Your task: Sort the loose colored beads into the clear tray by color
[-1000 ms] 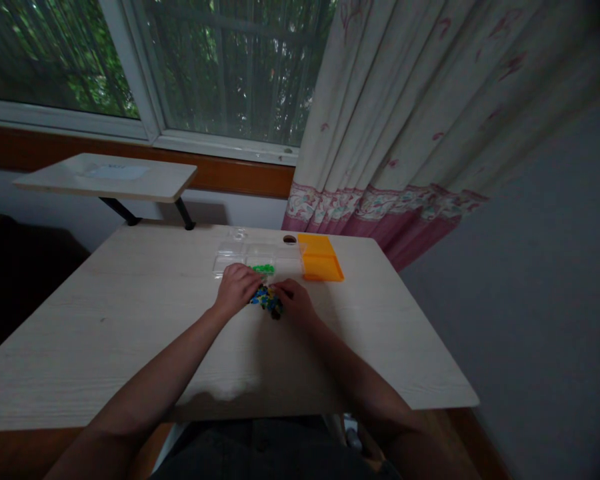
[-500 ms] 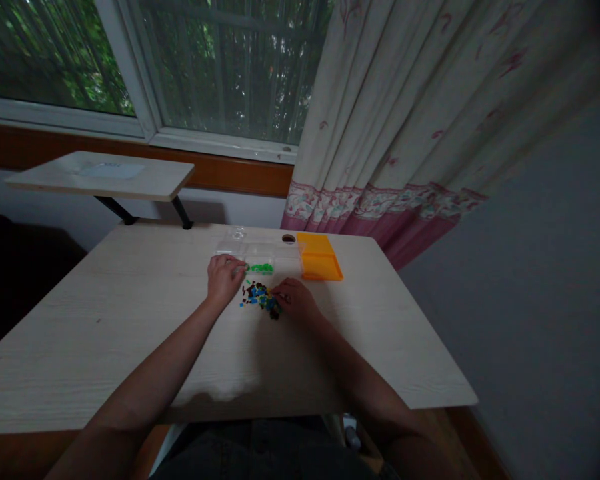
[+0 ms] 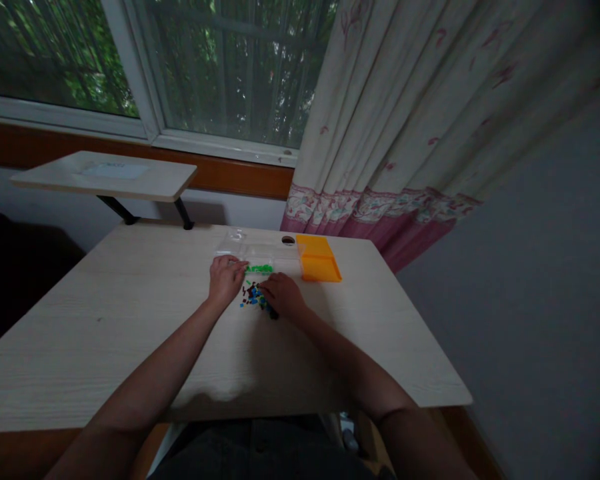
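Note:
My left hand (image 3: 225,279) rests at the left end of a clear plastic box (image 3: 260,252), its fingers bent and closed on the box's near edge. Small bright green pieces (image 3: 261,269) lie in the box's front section, just right of those fingertips. In front of the box, loose on the table, is a pile of small blue, dark brown and yellow-green pieces (image 3: 254,295). My right hand (image 3: 283,294) reaches over the right side of this pile with fingers pinched together. Whatever is between them is too small to make out, and the hand hides part of the pile.
An orange tray (image 3: 320,259) sits right of the clear box, near a round hole (image 3: 288,240) in the tabletop (image 3: 130,320). A small raised shelf (image 3: 110,177) with a paper sheet stands at the back left. The curtain (image 3: 360,147) hangs behind the table.
My right hand has moved a little left and away from me, further over the pile. My left hand stays almost where it was at the box.

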Action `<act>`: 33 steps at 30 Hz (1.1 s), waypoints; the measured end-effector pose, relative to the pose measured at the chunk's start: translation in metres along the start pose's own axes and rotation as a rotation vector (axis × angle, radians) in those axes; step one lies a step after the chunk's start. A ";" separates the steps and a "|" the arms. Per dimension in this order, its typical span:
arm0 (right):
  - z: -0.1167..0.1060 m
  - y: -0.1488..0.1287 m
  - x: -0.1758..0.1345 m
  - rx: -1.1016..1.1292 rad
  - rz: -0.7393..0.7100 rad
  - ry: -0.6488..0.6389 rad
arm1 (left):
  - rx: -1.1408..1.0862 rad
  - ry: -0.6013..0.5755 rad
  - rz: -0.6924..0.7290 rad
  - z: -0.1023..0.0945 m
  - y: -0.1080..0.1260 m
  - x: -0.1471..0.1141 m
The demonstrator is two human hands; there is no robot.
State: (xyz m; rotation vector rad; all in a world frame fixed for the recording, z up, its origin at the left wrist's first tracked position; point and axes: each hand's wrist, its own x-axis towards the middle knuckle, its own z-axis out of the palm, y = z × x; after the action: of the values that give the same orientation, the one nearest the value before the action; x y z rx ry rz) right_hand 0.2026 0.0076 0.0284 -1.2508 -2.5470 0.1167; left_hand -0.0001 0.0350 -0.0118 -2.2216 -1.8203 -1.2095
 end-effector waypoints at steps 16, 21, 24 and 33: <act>0.016 -0.020 0.045 -0.150 0.109 -0.094 | -0.084 0.068 -0.018 -0.003 -0.001 0.001; 0.018 -0.008 0.044 -0.048 0.127 -0.024 | -0.114 0.036 0.037 -0.005 0.003 0.000; 0.017 0.002 0.043 0.001 0.137 0.006 | -0.129 0.000 0.074 -0.005 0.004 -0.001; 0.020 -0.008 0.048 -0.095 0.134 -0.062 | -0.136 -0.009 0.067 -0.006 0.003 -0.001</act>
State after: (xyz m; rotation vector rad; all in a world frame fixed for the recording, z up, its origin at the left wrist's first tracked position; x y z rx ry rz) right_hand 0.1629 0.0409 0.0224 -1.4759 -2.5456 0.0648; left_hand -0.0005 0.0302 -0.0069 -2.3408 -1.7003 -1.3508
